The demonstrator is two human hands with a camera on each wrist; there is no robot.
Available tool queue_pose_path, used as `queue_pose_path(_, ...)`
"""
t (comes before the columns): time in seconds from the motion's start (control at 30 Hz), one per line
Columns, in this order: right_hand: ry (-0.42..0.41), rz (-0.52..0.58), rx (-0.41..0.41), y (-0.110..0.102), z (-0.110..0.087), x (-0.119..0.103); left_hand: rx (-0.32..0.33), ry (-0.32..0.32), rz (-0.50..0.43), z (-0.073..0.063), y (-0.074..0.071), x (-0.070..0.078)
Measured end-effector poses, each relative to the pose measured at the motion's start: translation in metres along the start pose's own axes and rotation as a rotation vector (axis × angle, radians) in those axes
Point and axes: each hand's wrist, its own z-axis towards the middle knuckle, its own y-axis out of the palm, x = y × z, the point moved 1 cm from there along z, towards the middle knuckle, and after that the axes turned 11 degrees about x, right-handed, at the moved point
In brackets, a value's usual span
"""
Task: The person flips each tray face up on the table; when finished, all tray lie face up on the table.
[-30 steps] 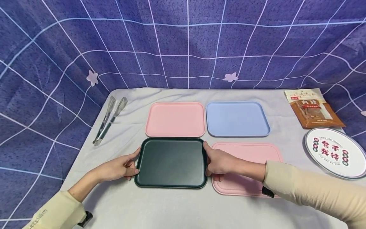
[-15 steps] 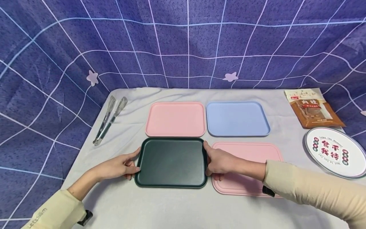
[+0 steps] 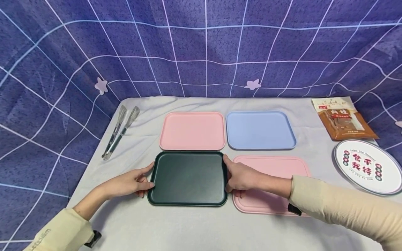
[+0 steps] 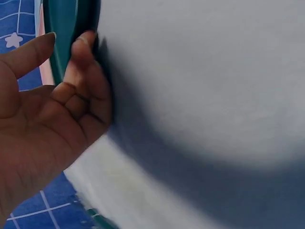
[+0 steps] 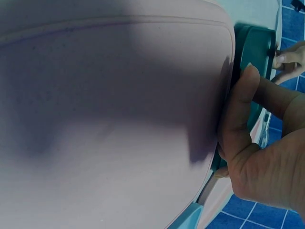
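Note:
In the head view a dark green tray [image 3: 190,178] lies flat on the cloth, between both hands. My left hand [image 3: 127,183] grips its left edge, the index finger along the upper side and the thumb on the rim. In the left wrist view the lower fingers of the left hand [image 4: 57,114] are bent beside the green rim [image 4: 62,38]. My right hand [image 3: 243,177] grips the tray's right edge, partly over a pink board [image 3: 276,165] with a grooved border. The right wrist view shows the right hand [image 5: 262,143] with bent fingers at the green tray [image 5: 257,50].
Behind the green tray lie a pink tray [image 3: 193,131] and a blue tray [image 3: 260,130], side by side. Metal tongs [image 3: 119,134] are at the left. A brown packet [image 3: 343,120] and a white plate [image 3: 365,167] with red characters lie at the right. A purple curtain [image 3: 201,45] hangs behind.

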Motion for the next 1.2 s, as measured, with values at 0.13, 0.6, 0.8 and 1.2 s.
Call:
queue_pose_path(0.13,-0.016,0.03,-0.007,-0.013,-0.005,0.002,0.06,0.001,0.109,-0.005,-0.008,0.013)
queue_pose_path(0.6,-0.022,-0.195,-0.13,-0.118,-0.053,0.055,0.225,0.133,0.136,0.017,0.015,0.085)
queue_pose_path(0.8,0.15,-0.217,-0.132,-0.142,-0.074,0.091,0.132,0.178,0.12,0.048,0.062,0.122)
queue_pose_path(1.2,0.293,-0.072,-0.098,-0.147,-0.103,0.156,-0.138,0.104,0.208,0.093,0.134,0.154)
